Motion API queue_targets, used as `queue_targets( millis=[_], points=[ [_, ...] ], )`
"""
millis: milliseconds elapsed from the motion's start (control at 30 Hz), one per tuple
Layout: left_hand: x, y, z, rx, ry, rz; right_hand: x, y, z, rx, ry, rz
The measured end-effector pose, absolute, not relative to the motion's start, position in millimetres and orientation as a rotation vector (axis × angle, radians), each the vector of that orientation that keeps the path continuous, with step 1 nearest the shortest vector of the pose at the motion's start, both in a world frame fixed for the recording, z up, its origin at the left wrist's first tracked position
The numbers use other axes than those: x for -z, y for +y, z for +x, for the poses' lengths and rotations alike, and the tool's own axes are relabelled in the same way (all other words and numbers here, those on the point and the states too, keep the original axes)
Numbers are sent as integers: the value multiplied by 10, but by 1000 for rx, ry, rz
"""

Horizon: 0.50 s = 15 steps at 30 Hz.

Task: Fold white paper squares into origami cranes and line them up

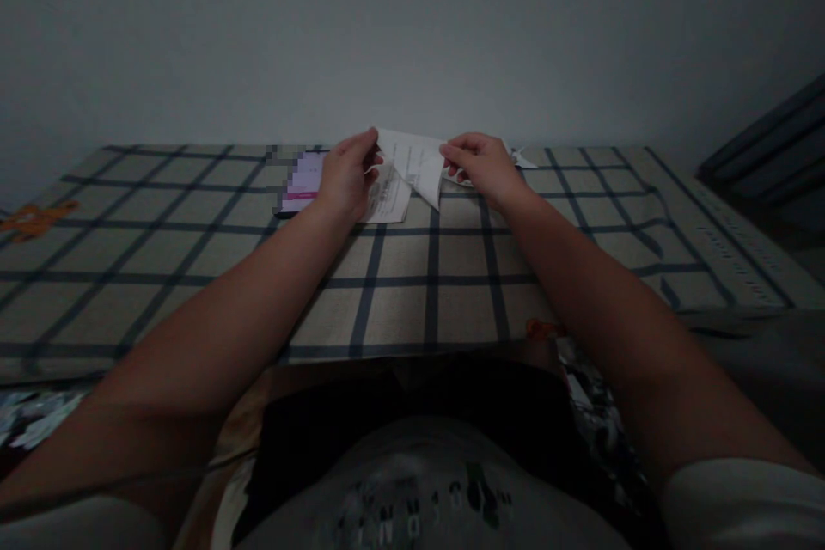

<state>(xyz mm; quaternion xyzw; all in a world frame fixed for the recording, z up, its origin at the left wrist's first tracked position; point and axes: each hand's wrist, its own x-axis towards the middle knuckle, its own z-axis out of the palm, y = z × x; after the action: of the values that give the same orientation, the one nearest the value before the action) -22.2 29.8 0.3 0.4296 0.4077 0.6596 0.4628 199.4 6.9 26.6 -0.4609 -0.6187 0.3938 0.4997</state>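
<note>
My left hand [348, 176] pinches the upper left corner of a folded sheet of paper [418, 159]. My right hand [480, 161] grips the same paper at its right edge, thumb and fingertips pressed together. The paper is held up over the table; one pointed corner hangs downward and faint print shows on it. Under it, beside my left hand, lies a flat printed sheet [390, 204]. A phone [302, 185] with a lit purple and pink screen is just left of that hand, which partly covers it. White paper pieces [525, 158] lie behind my right hand, mostly hidden.
A checked cloth [400, 301] covers the table, which meets a plain wall [412, 34] at the back. An orange string-like item [39, 219] lies at the far left, and an orange tie [542, 328] hangs at the front edge. Dark slatted furniture [770, 155] stands at right.
</note>
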Motion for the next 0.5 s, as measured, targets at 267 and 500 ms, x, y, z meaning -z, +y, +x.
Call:
queue_targets(
  millis=[267,500],
  points=[
    [-34,236,-207,-1626,1091,1155,-236,90,2000,-926,-1496,-1121],
    [-38,264,-220,-1643,1022,1050,-242,86,1991,-938,-1501,-1105]
  ],
)
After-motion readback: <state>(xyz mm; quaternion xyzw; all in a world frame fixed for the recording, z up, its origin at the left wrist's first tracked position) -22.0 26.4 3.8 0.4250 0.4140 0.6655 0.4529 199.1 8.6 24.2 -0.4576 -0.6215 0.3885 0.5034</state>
